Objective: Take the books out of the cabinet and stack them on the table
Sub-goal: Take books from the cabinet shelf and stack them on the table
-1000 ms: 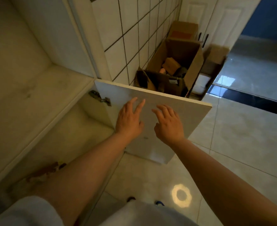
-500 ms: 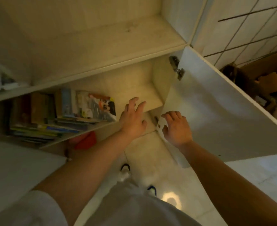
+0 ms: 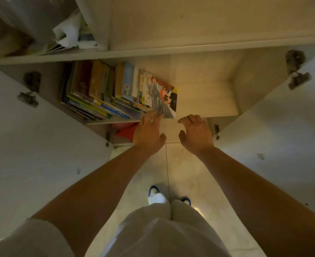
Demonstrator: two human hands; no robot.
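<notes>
The cabinet (image 3: 171, 51) stands open in front of me. A row of several books (image 3: 101, 86) stands on its middle shelf (image 3: 205, 101), filling the left half. The rightmost book (image 3: 162, 95), with a cartoon cover, leans to the right. My left hand (image 3: 147, 134) reaches to this book's lower corner, and its fingertips touch the edge without a clear grip. My right hand (image 3: 195, 134) hovers just right of it at the shelf's front edge, fingers spread and empty. No table is in view.
Both cabinet doors swing out toward me, the left door (image 3: 32, 145) and the right door (image 3: 282, 136) flanking my arms. A red object (image 3: 125, 131) lies on the lower shelf. Papers and plastic (image 3: 67, 34) crowd the upper left compartment. My feet (image 3: 156, 197) stand on pale tiles.
My view has swung left from the right door to the cabinet's front. Both hands left the door, and my left hand has reached the cartoon-cover book.
</notes>
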